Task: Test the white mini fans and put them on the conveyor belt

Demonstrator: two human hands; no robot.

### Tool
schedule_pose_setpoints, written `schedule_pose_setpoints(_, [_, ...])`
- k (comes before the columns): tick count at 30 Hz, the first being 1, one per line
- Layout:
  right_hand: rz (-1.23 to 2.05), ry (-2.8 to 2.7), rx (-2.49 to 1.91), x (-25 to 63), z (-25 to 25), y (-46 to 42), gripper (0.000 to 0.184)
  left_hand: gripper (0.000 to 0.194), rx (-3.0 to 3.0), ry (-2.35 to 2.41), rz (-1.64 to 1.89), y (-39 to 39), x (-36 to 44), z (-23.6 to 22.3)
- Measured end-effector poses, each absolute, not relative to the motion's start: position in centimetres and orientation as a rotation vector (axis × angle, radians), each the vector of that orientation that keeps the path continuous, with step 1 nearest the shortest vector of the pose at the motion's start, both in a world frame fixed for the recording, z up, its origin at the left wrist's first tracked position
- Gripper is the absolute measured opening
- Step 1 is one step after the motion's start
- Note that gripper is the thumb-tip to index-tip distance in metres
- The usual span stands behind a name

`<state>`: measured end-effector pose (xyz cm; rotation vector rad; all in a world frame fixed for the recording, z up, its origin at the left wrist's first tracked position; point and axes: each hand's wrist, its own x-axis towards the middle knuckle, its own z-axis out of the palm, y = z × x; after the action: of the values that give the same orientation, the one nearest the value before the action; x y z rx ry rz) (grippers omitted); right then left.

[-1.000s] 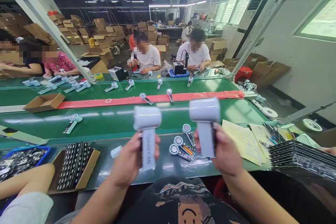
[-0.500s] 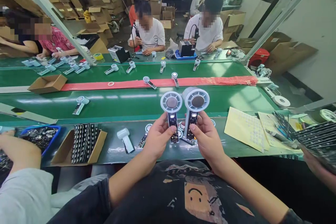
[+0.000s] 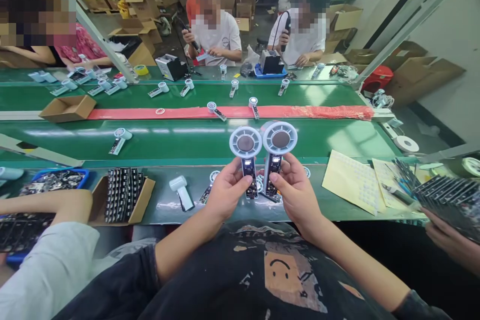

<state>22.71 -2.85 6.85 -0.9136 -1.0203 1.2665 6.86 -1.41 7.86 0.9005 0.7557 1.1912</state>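
Note:
Two pale blue handheld fans, each with a round spoked head and a bare circuit board in its handle, stand upright side by side before me. My left hand (image 3: 230,187) is closed round the handle of the left handheld fan (image 3: 245,142), thumb on the board. Gripped in my right hand (image 3: 294,185) is the right handheld fan (image 3: 280,138), its thumb likewise against the board. A small light glows on each board. Behind and below my hands, more fan parts (image 3: 207,192) lie on the bench, partly hidden. Left of them rests another fan (image 3: 180,191), face down.
A cardboard box of circuit boards (image 3: 122,197) stands left, near a co-worker's arm (image 3: 48,205). Yellow sheets (image 3: 350,180) lie right; another hand (image 3: 446,232) holds boards there. Beyond the green conveyor (image 3: 180,142) and red strip (image 3: 187,111), co-workers sit with tools.
The view has tilted down slightly. Both fans stay in my hands, their heads turned a little more face-on. The co-worker's arm at left has reached further in. A fan on the conveyor has shifted right.

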Motion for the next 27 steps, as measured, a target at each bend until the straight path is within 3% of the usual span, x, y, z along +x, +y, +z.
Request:
schedule_pose_setpoints(11, [1.257,-0.935,-0.924,22.0,6.5,-2.6,0.042,0.047,0.781,0.793,1.216,-1.1,6.7,7.4])
schedule_pose_setpoints(27, [1.185,-0.913,-0.918,22.1,5.5,-2.2,0.045,0.046,0.785,0.925,1.177,-1.0,6.3,7.0])
